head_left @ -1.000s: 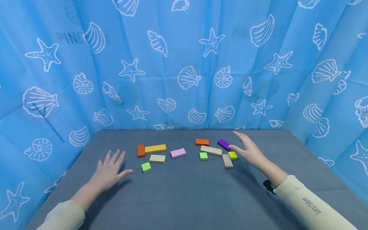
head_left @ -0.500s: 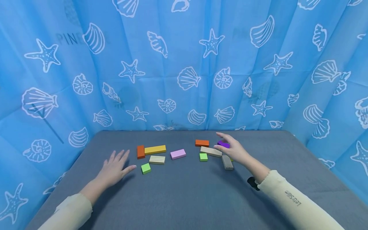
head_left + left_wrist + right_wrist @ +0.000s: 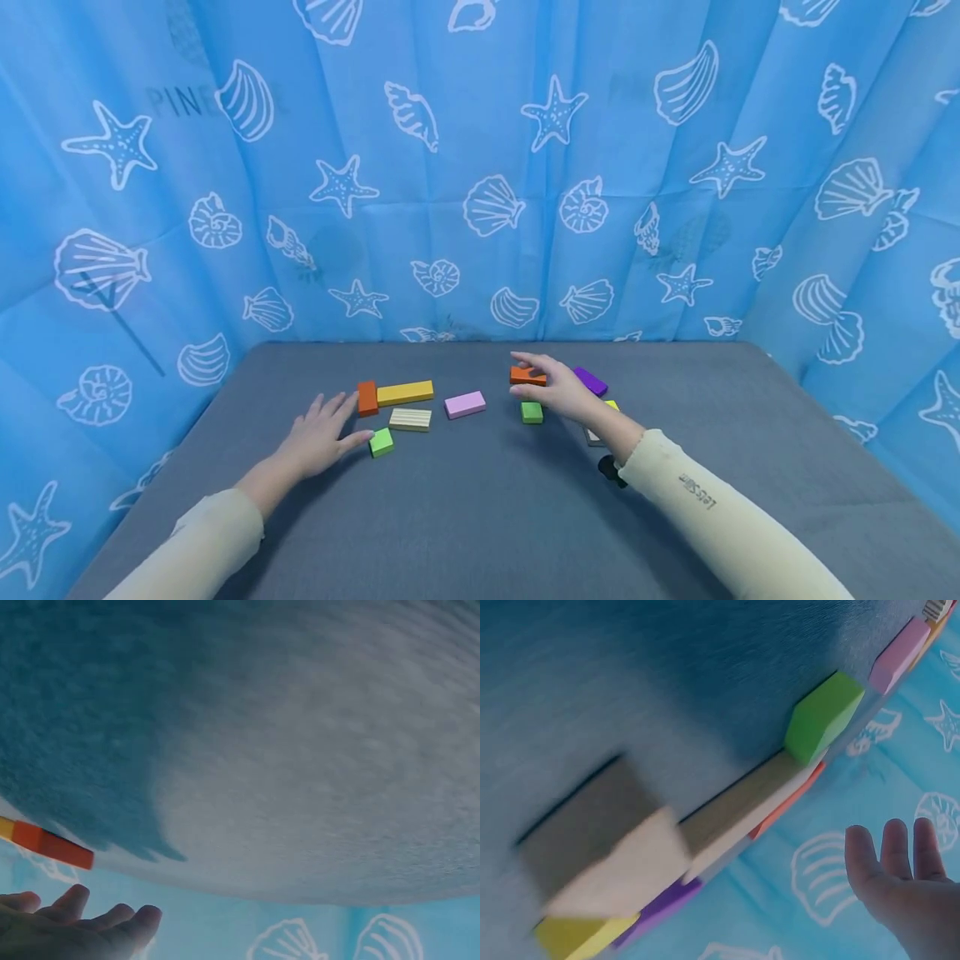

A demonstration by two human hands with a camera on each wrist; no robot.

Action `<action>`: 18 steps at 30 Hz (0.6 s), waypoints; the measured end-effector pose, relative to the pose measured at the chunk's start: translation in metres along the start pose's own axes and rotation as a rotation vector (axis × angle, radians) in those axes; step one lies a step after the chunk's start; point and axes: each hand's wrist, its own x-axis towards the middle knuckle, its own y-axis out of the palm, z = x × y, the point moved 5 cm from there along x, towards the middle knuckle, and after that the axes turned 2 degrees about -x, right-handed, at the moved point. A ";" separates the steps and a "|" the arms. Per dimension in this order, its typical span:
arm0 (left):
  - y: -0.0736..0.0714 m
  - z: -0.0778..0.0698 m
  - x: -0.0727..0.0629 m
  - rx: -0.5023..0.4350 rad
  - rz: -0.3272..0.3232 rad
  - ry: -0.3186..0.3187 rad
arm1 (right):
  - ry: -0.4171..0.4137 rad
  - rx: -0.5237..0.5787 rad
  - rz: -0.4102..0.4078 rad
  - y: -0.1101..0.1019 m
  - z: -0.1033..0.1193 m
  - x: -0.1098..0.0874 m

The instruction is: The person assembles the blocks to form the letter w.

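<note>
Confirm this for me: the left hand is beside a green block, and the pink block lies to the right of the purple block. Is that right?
Not quite: the pink block lies to the left of the purple block, as the head view shows. The left hand is beside a green block.

The table (image 3: 450, 517) occupies the lower frame; the curtain (image 3: 450, 275) hangs behind. Left of centre, the left hand (image 3: 318, 437) is positioned left of a four-block group (image 3: 405, 392). A single block (image 3: 465, 405) lies mid-frame. Right of centre, the right hand (image 3: 561, 394) overlaps another block group (image 3: 591, 382).
</note>
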 end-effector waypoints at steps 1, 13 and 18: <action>0.002 -0.001 0.000 0.001 0.007 0.009 | 0.001 0.007 0.010 0.003 0.001 0.003; 0.001 -0.014 -0.003 0.021 0.015 0.074 | -0.017 -0.003 0.090 0.035 0.014 0.039; 0.003 -0.018 -0.005 0.038 0.014 0.088 | -0.003 -0.024 0.114 0.048 0.016 0.051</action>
